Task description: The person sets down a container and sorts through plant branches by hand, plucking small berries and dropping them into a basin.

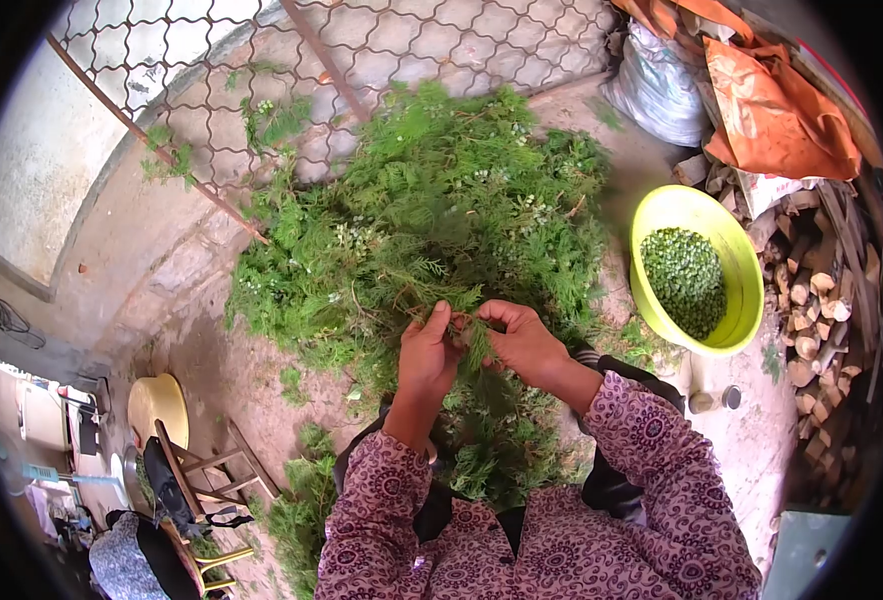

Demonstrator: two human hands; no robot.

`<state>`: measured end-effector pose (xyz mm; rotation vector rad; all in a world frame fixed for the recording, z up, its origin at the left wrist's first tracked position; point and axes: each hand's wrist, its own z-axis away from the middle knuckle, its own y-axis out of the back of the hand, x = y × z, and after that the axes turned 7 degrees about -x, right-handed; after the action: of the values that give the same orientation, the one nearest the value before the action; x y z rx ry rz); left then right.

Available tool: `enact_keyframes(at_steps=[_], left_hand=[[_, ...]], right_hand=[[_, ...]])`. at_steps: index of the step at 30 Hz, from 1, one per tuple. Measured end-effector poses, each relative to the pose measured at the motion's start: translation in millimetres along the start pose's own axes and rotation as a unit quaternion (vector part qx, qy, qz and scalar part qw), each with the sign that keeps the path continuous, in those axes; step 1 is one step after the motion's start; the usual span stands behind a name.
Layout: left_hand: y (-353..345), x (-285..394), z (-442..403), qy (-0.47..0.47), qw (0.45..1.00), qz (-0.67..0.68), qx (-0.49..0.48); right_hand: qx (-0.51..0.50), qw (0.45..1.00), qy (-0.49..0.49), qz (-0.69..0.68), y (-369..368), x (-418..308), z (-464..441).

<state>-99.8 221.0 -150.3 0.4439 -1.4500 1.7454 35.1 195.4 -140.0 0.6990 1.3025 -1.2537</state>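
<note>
Both my hands meet over a large heap of green conifer branches (442,190) dotted with small pale cones. My left hand (430,355) is closed, thumb up, around a leafy conifer sprig (480,340). Close beside it, my right hand (524,345) pinches at the same sprig with thumb and fingers; what lies between those fingertips is too small to make out. To the right of the heap stands a yellow-green basin (744,305), and small green cones (684,280) cover its bottom.
Stacked firewood (812,330) lines the right side, below an orange sack (777,110) and a white sack (657,85). A wire mesh panel (212,90) leans behind the heap. At left are a wooden chair (217,465) and a tan basin (160,410). More branches (312,520) lie near my legs.
</note>
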Motion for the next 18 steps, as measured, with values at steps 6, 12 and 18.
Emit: enact_keyframes(at_steps=[6,12,18], left_hand=[[0,-4,-3,0.001,1.0,-0.006,-0.007],[1,-8,-3,-0.033,0.998,-0.051,0.012],[2,-15,-3,-0.046,0.997,-0.054,0.043]], right_hand=[[0.033,0.988,-0.075,-0.131,-1,0,-1],[0.058,0.987,0.073,0.133,3,26,-7],[0.057,0.982,0.097,0.149,-3,16,2]])
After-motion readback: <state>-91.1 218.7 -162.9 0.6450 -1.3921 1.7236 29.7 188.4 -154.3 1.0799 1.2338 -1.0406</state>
